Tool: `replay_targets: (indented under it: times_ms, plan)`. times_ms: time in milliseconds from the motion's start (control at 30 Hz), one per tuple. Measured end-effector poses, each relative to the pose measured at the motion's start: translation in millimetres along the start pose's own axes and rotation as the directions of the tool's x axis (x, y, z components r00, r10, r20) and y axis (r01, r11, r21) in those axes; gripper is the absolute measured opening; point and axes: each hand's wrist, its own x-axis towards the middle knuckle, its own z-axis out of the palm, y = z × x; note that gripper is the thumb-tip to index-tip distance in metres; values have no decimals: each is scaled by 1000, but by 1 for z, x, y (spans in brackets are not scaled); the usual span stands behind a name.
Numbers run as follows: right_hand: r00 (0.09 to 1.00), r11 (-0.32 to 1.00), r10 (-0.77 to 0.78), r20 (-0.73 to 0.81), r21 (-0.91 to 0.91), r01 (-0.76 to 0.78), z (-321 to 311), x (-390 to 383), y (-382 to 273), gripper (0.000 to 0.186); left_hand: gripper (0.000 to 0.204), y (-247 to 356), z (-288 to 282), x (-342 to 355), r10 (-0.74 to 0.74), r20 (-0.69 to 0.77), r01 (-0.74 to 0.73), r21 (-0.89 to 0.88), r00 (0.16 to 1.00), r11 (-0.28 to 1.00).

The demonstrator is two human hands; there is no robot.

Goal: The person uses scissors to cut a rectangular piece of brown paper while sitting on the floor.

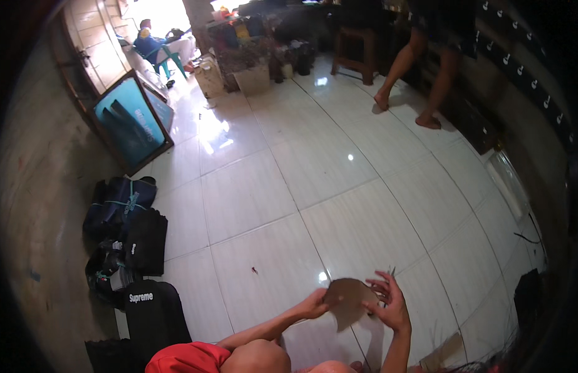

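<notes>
In front of my knees, my left hand [316, 303] pinches the left edge of a flat grey-brown piece that looks like cardboard [350, 301]. Its top is rounded, and its lower edge tapers to a point. My right hand [390, 304] is at the other side, thumb against the piece and fingers curled near its right edge. A slim pointed thing [393, 271] sticks up past those fingertips; its kind is too small to tell.
Black bags and tied dark bundles [121, 202] line the left wall. A blue framed board [132, 122] leans farther back. Another person's bare legs [401, 71] stand at the far right, near a stool [354, 53]. Someone sits by the doorway [153, 45]. A brown scrap [443, 352] lies at lower right.
</notes>
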Motion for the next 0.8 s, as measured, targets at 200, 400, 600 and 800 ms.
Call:
replay_targets:
  times_ms: [200,400,600,800]
  plan:
    - [947,993,38,-320,-93,-72,61,48,84,34,22,0,3,37,243,-387,-57,434,890,899]
    - [841,940,-317,-439,-26,341,67,67,70,30,30,11,18,69,510,-387,-324,452,768,831]
    - [838,954,-286,-465,-216,206,67,63,97,33,28,-17,18,71,406,-318,-248,436,857,865]
    - [888,995,-10,-459,-89,-34,73,67,124,38,25,-41,10,79,153,-283,-18,428,947,904]
